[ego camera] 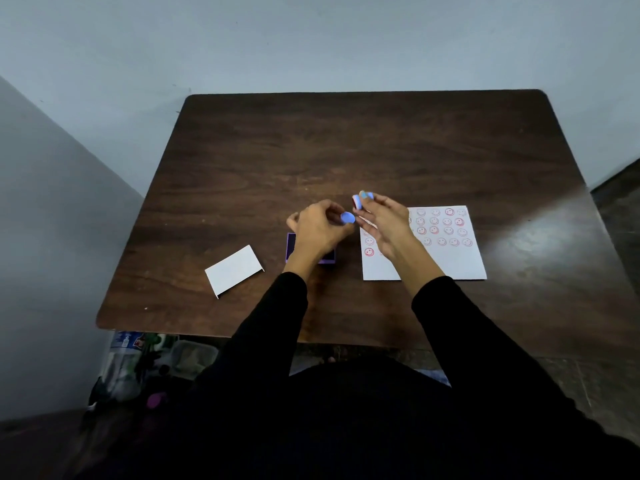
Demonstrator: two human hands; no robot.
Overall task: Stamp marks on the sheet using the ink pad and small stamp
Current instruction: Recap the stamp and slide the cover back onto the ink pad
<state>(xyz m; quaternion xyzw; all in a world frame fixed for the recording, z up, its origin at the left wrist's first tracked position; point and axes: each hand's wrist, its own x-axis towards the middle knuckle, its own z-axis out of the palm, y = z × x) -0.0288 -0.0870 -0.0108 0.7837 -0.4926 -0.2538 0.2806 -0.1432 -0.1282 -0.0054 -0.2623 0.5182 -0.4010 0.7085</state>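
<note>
Head view: your right hand (384, 220) pinches the stamp (360, 200) above the sheet (450, 261), left fingers (332, 211) grasp a blue cap (347, 218) over the pad (327, 259). Careful, capping wet ink could smear your fingertips.

White sheet (450, 261) bears red smiley marks; stamp (358, 201) is blue.

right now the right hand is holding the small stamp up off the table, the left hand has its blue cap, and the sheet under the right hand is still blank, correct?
Not blank. The head view shows the sheet already carrying rows of red smiley marks. The rest holds: the right hand holds the small stamp up off the table, and the left hand has its blue cap.
</note>
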